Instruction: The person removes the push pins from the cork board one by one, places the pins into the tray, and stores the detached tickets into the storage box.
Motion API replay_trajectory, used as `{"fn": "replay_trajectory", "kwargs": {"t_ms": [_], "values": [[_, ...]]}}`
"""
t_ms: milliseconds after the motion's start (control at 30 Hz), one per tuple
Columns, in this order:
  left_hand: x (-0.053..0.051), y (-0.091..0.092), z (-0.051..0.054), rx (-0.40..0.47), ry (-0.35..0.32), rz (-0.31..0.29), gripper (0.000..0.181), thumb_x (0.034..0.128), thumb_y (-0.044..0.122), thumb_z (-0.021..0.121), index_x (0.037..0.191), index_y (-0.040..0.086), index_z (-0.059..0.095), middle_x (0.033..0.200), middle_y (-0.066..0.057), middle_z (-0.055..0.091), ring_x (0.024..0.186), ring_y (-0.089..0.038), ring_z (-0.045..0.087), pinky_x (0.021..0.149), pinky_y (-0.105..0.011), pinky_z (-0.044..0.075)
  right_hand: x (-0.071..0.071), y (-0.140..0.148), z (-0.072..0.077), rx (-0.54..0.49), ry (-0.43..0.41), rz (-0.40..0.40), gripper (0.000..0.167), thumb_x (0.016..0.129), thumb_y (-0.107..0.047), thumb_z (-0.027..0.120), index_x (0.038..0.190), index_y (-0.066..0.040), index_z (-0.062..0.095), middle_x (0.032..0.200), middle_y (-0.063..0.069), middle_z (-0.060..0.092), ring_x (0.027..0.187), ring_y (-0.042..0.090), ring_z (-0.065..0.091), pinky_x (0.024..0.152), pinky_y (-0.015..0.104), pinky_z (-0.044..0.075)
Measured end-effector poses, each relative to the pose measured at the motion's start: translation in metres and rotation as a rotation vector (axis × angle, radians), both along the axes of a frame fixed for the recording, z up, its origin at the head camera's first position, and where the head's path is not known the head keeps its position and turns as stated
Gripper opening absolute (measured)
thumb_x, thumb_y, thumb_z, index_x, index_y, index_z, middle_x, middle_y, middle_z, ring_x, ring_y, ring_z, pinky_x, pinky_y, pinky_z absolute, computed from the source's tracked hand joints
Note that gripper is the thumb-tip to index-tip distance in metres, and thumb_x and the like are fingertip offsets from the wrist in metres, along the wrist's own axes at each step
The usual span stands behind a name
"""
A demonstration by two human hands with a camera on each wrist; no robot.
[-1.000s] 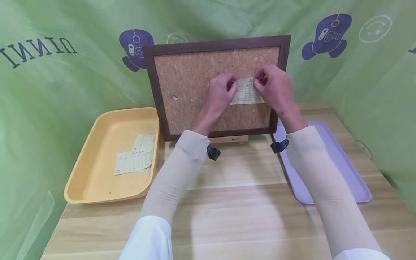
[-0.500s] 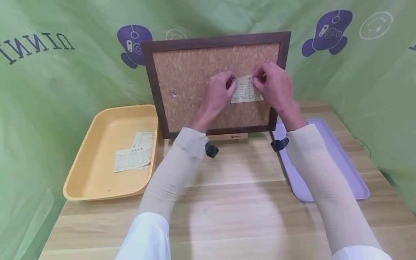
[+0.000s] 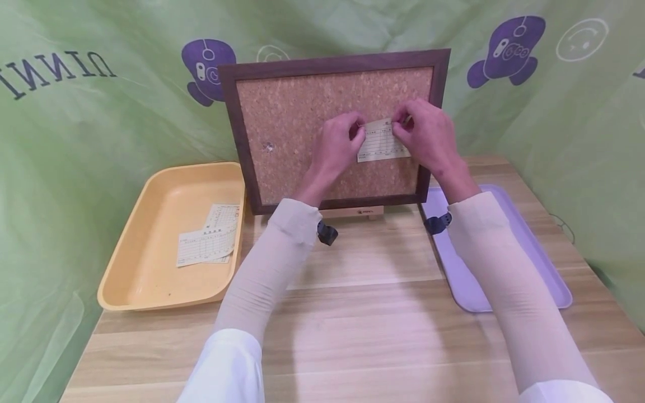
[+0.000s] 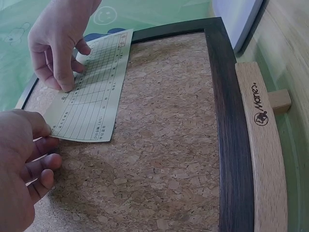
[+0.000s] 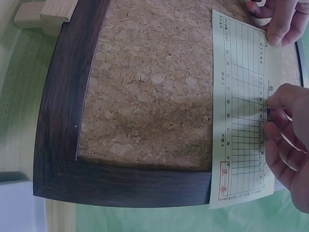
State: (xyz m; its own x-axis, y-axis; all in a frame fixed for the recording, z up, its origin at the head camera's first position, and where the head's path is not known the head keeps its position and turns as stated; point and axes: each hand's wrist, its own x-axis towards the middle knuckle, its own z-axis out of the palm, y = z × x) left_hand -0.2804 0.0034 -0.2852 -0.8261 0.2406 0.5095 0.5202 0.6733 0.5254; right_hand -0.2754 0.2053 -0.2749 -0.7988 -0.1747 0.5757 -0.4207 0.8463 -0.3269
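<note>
A pale yellow printed receipt slip (image 3: 379, 144) lies against the framed cork board (image 3: 297, 168), toward its right side. My left hand (image 3: 340, 143) pinches the slip's upper left corner between thumb and forefinger; the other fingers curl loosely in the left wrist view. At the slip's upper edge, my right hand (image 3: 428, 131) pinches with thumb and forefinger. A small dark spot shows at the right fingertips in the right wrist view, too small to identify. The slip's upper right part is hidden behind the right hand in the head view.
To the left stands a yellow tray (image 3: 146, 235) with more receipt slips (image 3: 206, 246) in it. A flat purple tray (image 3: 534, 252) lies at the right. The board rests on a wooden stand (image 3: 353, 212) on the wooden table (image 3: 363, 336). A green curtain (image 3: 126, 112) hangs behind.
The head view has tilted down slightly, so everything sits a little higher in it. Both hands keep their place on the slip; the right wrist has shifted slightly right.
</note>
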Motion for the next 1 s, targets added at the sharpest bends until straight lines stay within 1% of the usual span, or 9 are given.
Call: {"fn": "replay_trajectory", "kwargs": {"t_ms": [267, 500, 600, 700, 867, 1000], "values": [[0.002, -0.001, 0.000, 0.010, 0.000, -0.010, 0.014, 0.1017, 0.013, 0.062, 0.106, 0.008, 0.074, 0.098, -0.002, 0.071, 0.082, -0.010, 0.061, 0.071, -0.021, 0.049, 0.000, 0.003, -0.002, 0.024, 0.042, 0.032, 0.010, 0.095, -0.007, 0.064, 0.099, -0.002, 0.070, 0.095, 0.013, 0.070, 0.087, 0.029, 0.065, 0.077, 0.042, 0.051], [0.003, -0.003, -0.002, 0.030, -0.004, -0.015, 0.013, 0.1016, 0.012, 0.062, 0.103, 0.008, 0.073, 0.095, -0.001, 0.070, 0.083, -0.011, 0.061, 0.072, -0.022, 0.049, 0.005, 0.006, -0.002, 0.039, 0.018, 0.069, 0.008, 0.095, -0.006, 0.066, 0.100, -0.002, 0.071, 0.097, 0.014, 0.071, 0.090, 0.029, 0.065, 0.081, 0.043, 0.051], [0.004, -0.005, -0.003, 0.039, -0.010, -0.027, 0.013, 0.1016, 0.012, 0.062, 0.104, 0.008, 0.074, 0.095, -0.001, 0.070, 0.084, -0.011, 0.061, 0.073, -0.022, 0.049, 0.007, 0.006, -0.002, 0.042, 0.021, 0.089, 0.008, 0.095, -0.006, 0.067, 0.099, -0.002, 0.072, 0.096, 0.014, 0.071, 0.090, 0.030, 0.064, 0.081, 0.044, 0.050], [0.006, -0.007, -0.003, 0.048, -0.018, -0.040, 0.013, 0.1014, 0.011, 0.062, 0.105, 0.008, 0.074, 0.096, -0.001, 0.071, 0.085, -0.011, 0.062, 0.073, -0.022, 0.050, 0.009, 0.007, -0.003, 0.046, 0.027, 0.116, 0.007, 0.094, -0.005, 0.067, 0.098, -0.002, 0.073, 0.096, 0.013, 0.072, 0.091, 0.030, 0.064, 0.082, 0.044, 0.050], [0.010, -0.010, -0.003, 0.053, -0.046, -0.047, 0.011, 0.1016, 0.013, 0.063, 0.104, 0.010, 0.073, 0.097, 0.000, 0.072, 0.082, -0.010, 0.064, 0.067, -0.022, 0.050, 0.013, 0.008, -0.006, 0.061, 0.057, 0.188, 0.009, 0.093, -0.002, 0.068, 0.100, -0.002, 0.074, 0.098, 0.012, 0.073, 0.092, 0.028, 0.065, 0.083, 0.044, 0.050], [0.013, -0.012, -0.004, 0.061, -0.059, -0.063, 0.011, 0.1016, 0.014, 0.064, 0.104, 0.010, 0.073, 0.097, 0.000, 0.072, 0.082, -0.010, 0.064, 0.066, -0.021, 0.051, 0.015, 0.009, -0.008, 0.050, 0.081, 0.222, 0.010, 0.092, 0.000, 0.069, 0.101, -0.001, 0.074, 0.099, 0.013, 0.073, 0.091, 0.028, 0.064, 0.082, 0.043, 0.049]]}}
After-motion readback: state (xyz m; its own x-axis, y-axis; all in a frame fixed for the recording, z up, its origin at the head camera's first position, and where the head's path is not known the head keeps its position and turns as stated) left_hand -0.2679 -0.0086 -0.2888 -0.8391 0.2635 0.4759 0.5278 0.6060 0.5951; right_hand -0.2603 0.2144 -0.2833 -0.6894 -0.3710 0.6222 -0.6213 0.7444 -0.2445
